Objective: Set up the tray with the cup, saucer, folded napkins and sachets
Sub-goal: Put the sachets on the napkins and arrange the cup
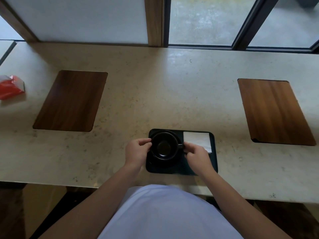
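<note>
A black tray [213,157] lies on the stone counter near its front edge. On the tray's left half a black cup [164,146] stands upright on a black saucer [165,163]. My left hand [137,150] grips the cup's left rim. My right hand [196,155] pinches the cup's handle on its right side. A white folded napkin [198,139] lies flat in the tray's back right corner, partly under my right hand. I see no sachets.
A dark wooden placemat [70,100] lies at the left and a lighter one [274,111] at the right. A red and white packet [10,87] rests at the far left edge. Wall panels and windows close the counter's far side.
</note>
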